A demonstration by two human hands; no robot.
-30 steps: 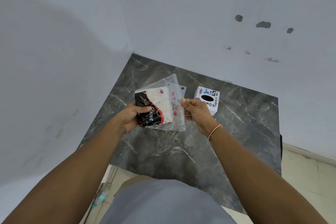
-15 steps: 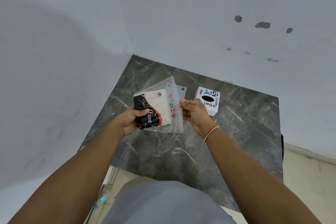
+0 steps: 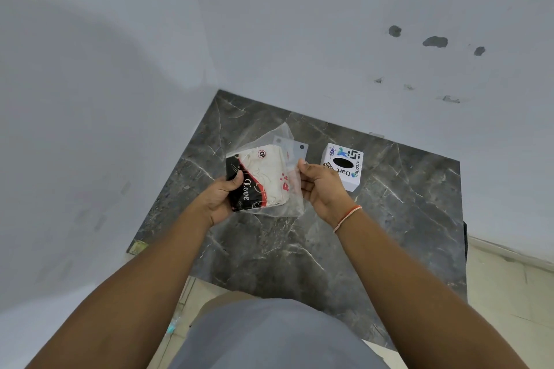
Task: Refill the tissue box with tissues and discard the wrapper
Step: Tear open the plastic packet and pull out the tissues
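Observation:
A clear plastic wrapper [image 3: 292, 202] encloses a folded stack of tissues [image 3: 263, 180] printed black, red and cream. My left hand [image 3: 223, 196] grips the black end of the pack, thumb on top. The wrapper's right edge is pinched by my right hand [image 3: 320, 186]. Both hold the pack above the dark marble table [image 3: 398, 219]. A small white tissue box [image 3: 344, 166] with coloured stickers and a black oval opening stands on the table just right of my right hand.
White walls meet in a corner behind the table. The table's front edge sits close to my body, with pale floor tiles [image 3: 509, 293] to the right and below. A small bottle [image 3: 174, 325] lies on the floor at the lower left.
The pack has tilted a little and the wrapper's loose flap has shifted. My right hand moved its pinch along the wrapper's right edge. The box has not moved.

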